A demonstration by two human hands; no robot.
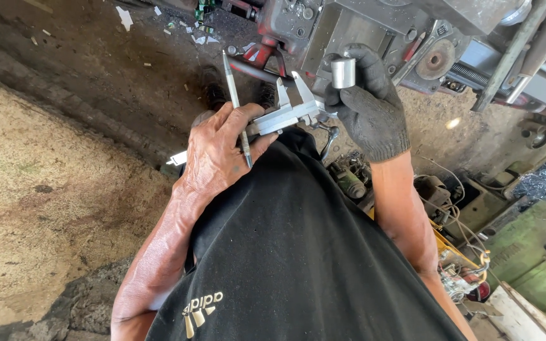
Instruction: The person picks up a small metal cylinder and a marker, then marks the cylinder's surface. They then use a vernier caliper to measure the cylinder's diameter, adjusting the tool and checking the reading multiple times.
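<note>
Two hands are measuring: left hand (222, 151) gripping caliper (284, 115) and pen (237, 107), gloved right hand (366, 104) pinching a metal sleeve (343, 73); next, likely, seating it squarely between the jaws.

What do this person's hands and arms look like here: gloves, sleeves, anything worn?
The left hand is bare, with no glove, and its forearm is uncovered with no sleeve reaching it. The right hand wears a dark knitted work glove with a ribbed cuff ending at the wrist; the forearm beyond it is bare. No watch or rings show.
</note>
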